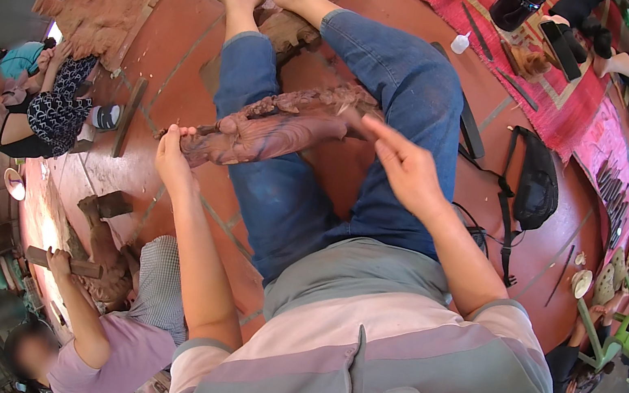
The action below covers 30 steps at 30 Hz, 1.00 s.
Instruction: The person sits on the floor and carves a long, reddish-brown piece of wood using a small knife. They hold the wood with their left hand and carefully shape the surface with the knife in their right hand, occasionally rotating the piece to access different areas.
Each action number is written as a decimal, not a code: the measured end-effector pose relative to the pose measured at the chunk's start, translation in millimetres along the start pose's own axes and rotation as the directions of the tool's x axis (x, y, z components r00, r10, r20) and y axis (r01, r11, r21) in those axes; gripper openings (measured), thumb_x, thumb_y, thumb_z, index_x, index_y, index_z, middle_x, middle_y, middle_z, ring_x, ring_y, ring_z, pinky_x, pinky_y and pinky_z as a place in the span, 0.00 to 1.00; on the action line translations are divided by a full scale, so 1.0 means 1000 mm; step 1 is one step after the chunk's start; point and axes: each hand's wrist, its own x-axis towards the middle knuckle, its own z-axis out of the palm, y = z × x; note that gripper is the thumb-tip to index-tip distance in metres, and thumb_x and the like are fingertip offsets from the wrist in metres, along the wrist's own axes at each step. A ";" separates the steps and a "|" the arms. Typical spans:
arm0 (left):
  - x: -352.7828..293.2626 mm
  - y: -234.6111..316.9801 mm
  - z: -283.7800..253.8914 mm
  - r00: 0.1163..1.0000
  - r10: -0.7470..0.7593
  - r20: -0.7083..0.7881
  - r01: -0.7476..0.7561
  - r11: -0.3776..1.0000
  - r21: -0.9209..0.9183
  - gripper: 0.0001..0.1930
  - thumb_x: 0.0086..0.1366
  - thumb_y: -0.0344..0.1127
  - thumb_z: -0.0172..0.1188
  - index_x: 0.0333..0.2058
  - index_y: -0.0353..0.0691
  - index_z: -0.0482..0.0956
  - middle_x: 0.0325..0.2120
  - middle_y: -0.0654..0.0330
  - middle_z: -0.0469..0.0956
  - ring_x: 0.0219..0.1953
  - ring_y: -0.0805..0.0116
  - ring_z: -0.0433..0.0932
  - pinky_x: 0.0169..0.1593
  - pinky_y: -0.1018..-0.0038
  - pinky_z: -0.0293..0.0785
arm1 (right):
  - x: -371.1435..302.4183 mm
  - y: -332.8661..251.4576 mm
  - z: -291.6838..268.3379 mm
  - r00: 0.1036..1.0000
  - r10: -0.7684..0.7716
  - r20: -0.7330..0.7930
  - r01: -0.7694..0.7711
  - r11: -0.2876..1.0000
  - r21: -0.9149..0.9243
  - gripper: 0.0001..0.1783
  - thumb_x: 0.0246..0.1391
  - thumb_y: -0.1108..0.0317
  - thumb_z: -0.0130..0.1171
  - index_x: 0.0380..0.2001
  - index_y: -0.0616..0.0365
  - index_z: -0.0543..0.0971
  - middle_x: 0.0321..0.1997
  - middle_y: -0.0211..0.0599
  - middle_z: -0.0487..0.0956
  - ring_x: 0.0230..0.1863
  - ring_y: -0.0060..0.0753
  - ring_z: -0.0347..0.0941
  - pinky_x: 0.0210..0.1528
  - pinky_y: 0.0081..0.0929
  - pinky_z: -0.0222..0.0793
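Note:
A long reddish-brown wood carving (282,138) lies across my thighs, with a smooth wavy-grained face and knobbly relief along its far edge. My left hand (174,149) is closed around its left end, thumb and fingers gripping the wood. Over the right end, my right hand (409,170) reaches in with its fingers drawn together. A small brownish thing with a pale tip shows at those fingertips, blurred against the carving; its kind cannot be made out.
A black bag (537,182) with straps lies on the tiled floor at right, near a red patterned mat (547,77) holding a dark jar (518,4) and phone (561,50). A carved panel (104,19) stands far left. Another person grips a wooden block (64,263) at lower left.

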 end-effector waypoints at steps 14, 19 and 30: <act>-0.013 -0.003 0.008 0.995 0.089 -0.054 -0.088 0.996 0.022 0.13 0.66 0.36 0.51 0.25 0.34 0.74 0.25 0.57 0.77 0.28 0.74 0.75 0.35 0.78 0.72 | 0.055 -0.003 0.010 0.961 0.053 0.270 0.080 0.886 -0.457 0.15 0.55 0.58 0.51 0.46 0.33 0.78 0.30 0.41 0.79 0.32 0.47 0.76 0.36 0.40 0.71; -0.014 -0.001 0.006 0.994 0.094 -0.047 -0.093 0.995 0.028 0.14 0.66 0.36 0.50 0.24 0.33 0.74 0.25 0.57 0.77 0.28 0.73 0.74 0.36 0.78 0.72 | 0.076 -0.010 0.023 0.926 -0.009 0.377 0.168 0.905 -0.390 0.16 0.54 0.59 0.53 0.46 0.31 0.78 0.31 0.40 0.80 0.30 0.47 0.76 0.34 0.37 0.71; -0.016 0.000 0.007 0.991 0.132 -0.032 -0.131 0.991 0.036 0.14 0.67 0.35 0.48 0.24 0.33 0.73 0.25 0.57 0.76 0.29 0.71 0.74 0.37 0.76 0.72 | 0.082 0.009 0.022 0.913 -0.052 0.405 0.185 0.937 -0.297 0.15 0.53 0.59 0.55 0.46 0.30 0.78 0.27 0.42 0.78 0.29 0.47 0.75 0.33 0.36 0.70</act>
